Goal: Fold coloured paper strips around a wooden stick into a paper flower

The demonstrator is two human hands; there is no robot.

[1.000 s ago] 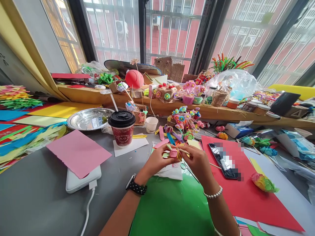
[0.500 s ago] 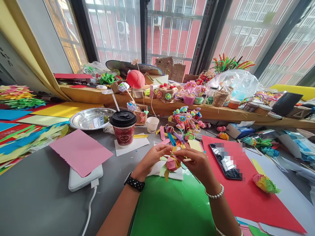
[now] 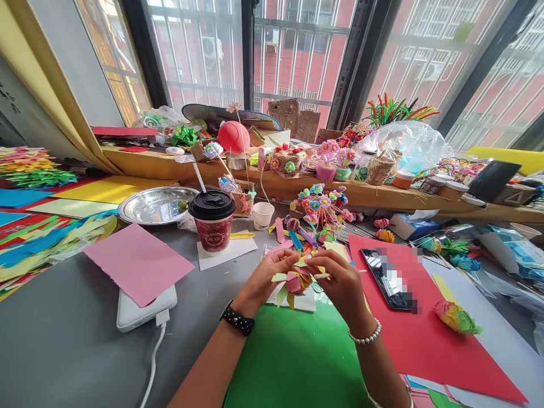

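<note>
A folded paper flower (image 3: 295, 281) in pink, yellow and pale green is held above the near end of a green mat (image 3: 297, 357). My left hand (image 3: 272, 272) is closed on its upper left edge, thumb and fingers pinching the paper. My right hand (image 3: 340, 277) is closed around a thin pale stick (image 3: 322, 276), which pokes out on both sides of the hand. Its fingertips reach the flower's upper right petals. White paper (image 3: 304, 304) lies beneath the flower. Where the fingers meet the petals is partly hidden.
At left are a lidded paper cup (image 3: 212, 218), a steel dish (image 3: 136, 211) and pink paper (image 3: 140, 263) over a white power bank (image 3: 147, 309). A phone (image 3: 389, 280) and a finished-looking paper flower (image 3: 457, 316) lie at right. Craft flowers (image 3: 323, 207) stand behind.
The fingers of my right hand have lifted and shifted slightly at the petals. The flower has turned a little, showing more green petal at its left. The stick stays in my right hand.
</note>
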